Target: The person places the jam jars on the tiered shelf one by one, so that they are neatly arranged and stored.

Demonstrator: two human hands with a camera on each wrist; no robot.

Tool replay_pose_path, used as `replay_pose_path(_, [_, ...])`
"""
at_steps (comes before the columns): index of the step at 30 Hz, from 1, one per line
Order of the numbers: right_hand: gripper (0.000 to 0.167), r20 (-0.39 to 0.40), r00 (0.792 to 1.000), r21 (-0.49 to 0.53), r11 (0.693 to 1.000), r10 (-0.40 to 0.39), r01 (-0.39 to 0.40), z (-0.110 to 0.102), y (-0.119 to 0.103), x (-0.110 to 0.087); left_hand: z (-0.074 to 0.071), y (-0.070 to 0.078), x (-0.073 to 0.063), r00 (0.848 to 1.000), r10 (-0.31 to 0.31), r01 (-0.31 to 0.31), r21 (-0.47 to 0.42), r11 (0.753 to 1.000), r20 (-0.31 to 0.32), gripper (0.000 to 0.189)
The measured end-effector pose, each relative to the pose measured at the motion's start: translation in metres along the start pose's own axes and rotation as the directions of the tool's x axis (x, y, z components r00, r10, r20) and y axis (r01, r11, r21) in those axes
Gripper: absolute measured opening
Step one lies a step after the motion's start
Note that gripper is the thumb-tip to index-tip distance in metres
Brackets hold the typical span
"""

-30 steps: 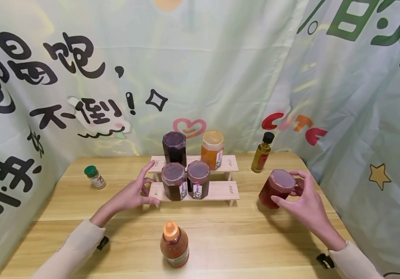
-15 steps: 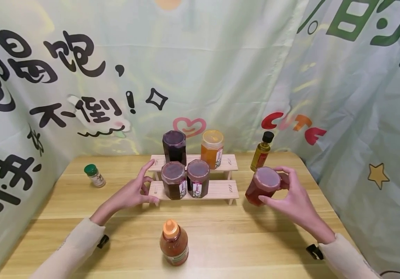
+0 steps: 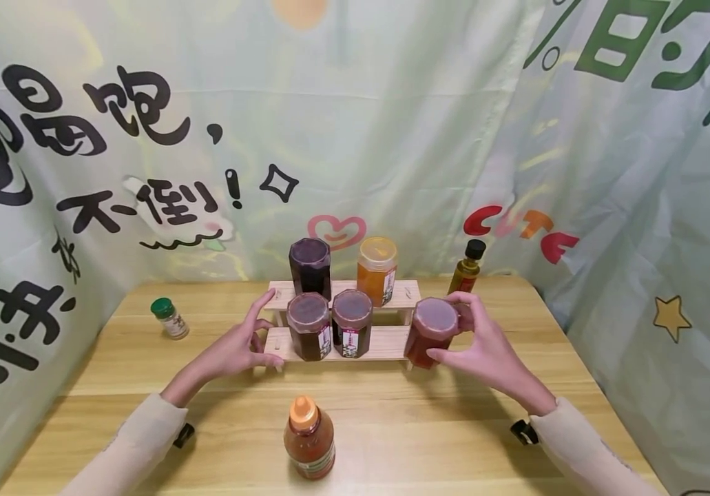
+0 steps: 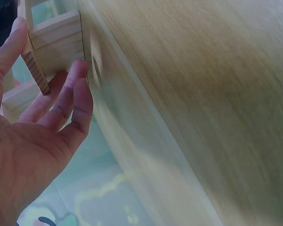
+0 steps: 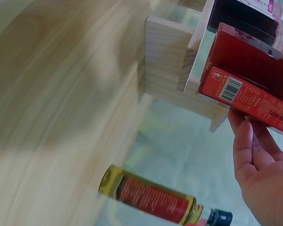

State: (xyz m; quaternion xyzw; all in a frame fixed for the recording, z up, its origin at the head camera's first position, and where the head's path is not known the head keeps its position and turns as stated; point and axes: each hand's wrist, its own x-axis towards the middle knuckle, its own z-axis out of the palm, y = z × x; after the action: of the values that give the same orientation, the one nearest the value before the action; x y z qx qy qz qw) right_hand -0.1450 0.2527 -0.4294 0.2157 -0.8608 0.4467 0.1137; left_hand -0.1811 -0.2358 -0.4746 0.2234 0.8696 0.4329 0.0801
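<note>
My right hand (image 3: 485, 344) grips a hexagonal jam jar (image 3: 432, 332) with dark red contents at the right end of the wooden two-step rack's lower shelf (image 3: 388, 342). In the right wrist view, the jar's red barcode label (image 5: 254, 101) shows close to the shelf end; whether they touch I cannot tell. My left hand (image 3: 231, 353) holds the rack's left end, thumb at the lower shelf and forefinger at the upper one. Two dark jars, the left jar (image 3: 309, 327) and right jar (image 3: 352, 324), stand on the lower shelf. A purple jar (image 3: 310, 267) and an orange jar (image 3: 377, 272) occupy the upper shelf.
An orange-capped sauce bottle (image 3: 310, 437) stands on the table in front of the rack. Far left is a green-capped shaker (image 3: 170, 319). A black-capped oil bottle (image 3: 467, 267) stands behind my right hand, partly hidden. Printed cloth (image 3: 392, 138) hangs behind the table.
My right hand has carried the red jam jar leftward from the table's right side to the rack's right end. The left hand has stayed at the rack's left end.
</note>
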Motion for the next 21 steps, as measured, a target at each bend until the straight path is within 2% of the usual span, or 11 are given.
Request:
replay_pose_path(11, [0.093,0.049,0.999,0.063,0.998,0.012,-0.015,0.024,-0.002,0.016,0.0,-0.002,0.0,1.0,0.004,-0.004,0.028,1.0,-0.012,0.134])
replay_pose_path(21, [0.092,0.115,0.993,0.159,0.987,0.016,-0.034,0.028,0.001,0.023,0.0,-0.003,0.001,1.0,0.009,-0.008,0.049,0.999,-0.016,0.134])
